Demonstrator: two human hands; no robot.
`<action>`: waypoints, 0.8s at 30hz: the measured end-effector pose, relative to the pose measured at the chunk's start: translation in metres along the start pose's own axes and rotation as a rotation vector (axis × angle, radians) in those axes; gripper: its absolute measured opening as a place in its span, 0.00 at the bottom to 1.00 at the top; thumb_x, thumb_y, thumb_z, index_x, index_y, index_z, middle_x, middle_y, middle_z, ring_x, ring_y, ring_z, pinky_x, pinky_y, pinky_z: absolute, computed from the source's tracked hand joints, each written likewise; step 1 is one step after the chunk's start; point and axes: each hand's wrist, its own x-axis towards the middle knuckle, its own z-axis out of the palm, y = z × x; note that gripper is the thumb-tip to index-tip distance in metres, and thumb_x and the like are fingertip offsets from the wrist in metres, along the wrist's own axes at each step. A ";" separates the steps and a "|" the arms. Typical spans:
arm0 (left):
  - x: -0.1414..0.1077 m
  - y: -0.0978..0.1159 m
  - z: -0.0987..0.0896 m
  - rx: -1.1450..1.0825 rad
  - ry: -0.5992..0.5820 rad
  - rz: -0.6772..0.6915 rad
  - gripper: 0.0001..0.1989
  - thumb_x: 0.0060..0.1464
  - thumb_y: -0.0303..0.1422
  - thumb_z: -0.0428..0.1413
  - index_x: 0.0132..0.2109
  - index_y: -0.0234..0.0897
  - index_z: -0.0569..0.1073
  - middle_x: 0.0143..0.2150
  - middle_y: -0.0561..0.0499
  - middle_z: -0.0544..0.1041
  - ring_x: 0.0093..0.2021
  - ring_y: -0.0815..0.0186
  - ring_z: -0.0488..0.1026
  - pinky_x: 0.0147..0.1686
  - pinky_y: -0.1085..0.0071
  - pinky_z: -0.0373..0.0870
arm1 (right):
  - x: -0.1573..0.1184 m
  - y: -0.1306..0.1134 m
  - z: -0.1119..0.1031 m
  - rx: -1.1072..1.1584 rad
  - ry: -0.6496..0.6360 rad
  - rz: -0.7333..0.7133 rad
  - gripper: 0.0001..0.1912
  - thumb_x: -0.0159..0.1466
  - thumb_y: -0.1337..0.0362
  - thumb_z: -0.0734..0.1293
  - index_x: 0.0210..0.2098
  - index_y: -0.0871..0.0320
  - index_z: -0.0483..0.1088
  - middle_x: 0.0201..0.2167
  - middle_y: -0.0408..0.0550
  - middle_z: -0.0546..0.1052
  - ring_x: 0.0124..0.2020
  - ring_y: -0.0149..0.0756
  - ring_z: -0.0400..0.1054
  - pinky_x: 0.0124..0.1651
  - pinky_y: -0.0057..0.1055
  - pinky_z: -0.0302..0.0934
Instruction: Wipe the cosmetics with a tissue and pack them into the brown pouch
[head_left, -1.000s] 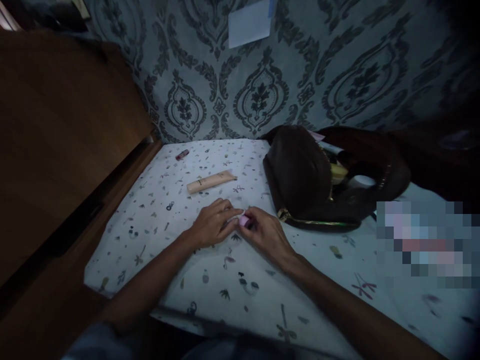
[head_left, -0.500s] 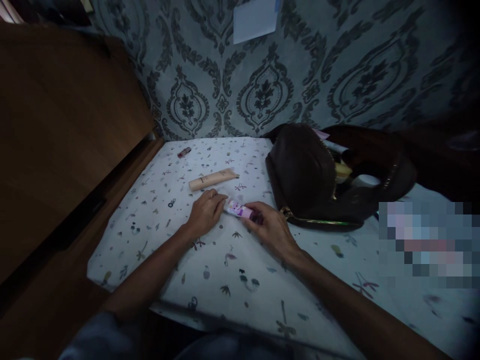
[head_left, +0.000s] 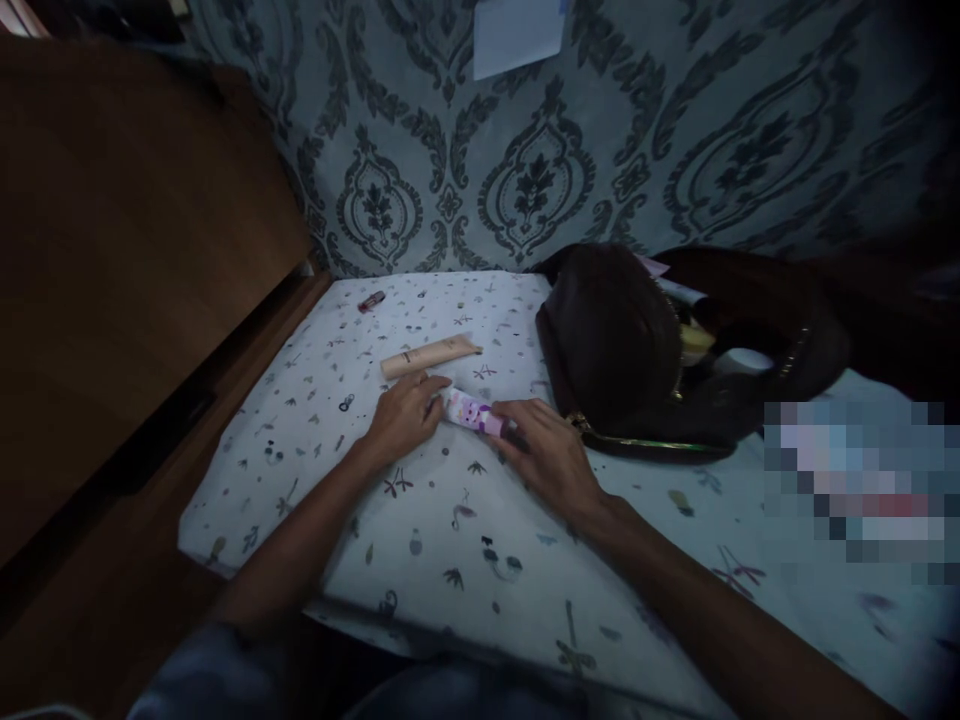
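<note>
A small white tube with pink and purple print (head_left: 469, 411) lies between my two hands, low over the patterned cloth. My left hand (head_left: 405, 415) pinches its left end. Around its dark right end, the fingers of my right hand (head_left: 551, 450) are closed. Just beyond my left hand rests a beige tube (head_left: 429, 356) on the cloth. Farther back at the left is a small reddish item (head_left: 371, 301), too small to name.
A dark brown bag (head_left: 607, 340) stands open on the right with several items inside. The white patterned cloth (head_left: 442, 540) covers the surface. Brown wooden furniture (head_left: 135, 260) borders the left, and a patterned wall (head_left: 536, 190) rises behind. Something pixelated is at the right.
My left hand has shifted slightly left along the printed tube, and more of the tube's white end shows. My right hand keeps its hold. The view has moved slightly.
</note>
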 end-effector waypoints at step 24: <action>-0.011 0.035 0.008 -0.075 0.199 0.304 0.16 0.67 0.33 0.45 0.56 0.35 0.70 0.43 0.42 0.74 0.45 0.59 0.71 0.45 0.64 0.70 | 0.001 -0.005 0.013 0.421 0.146 0.226 0.11 0.59 0.60 0.70 0.40 0.56 0.73 0.35 0.48 0.79 0.33 0.38 0.74 0.40 0.36 0.71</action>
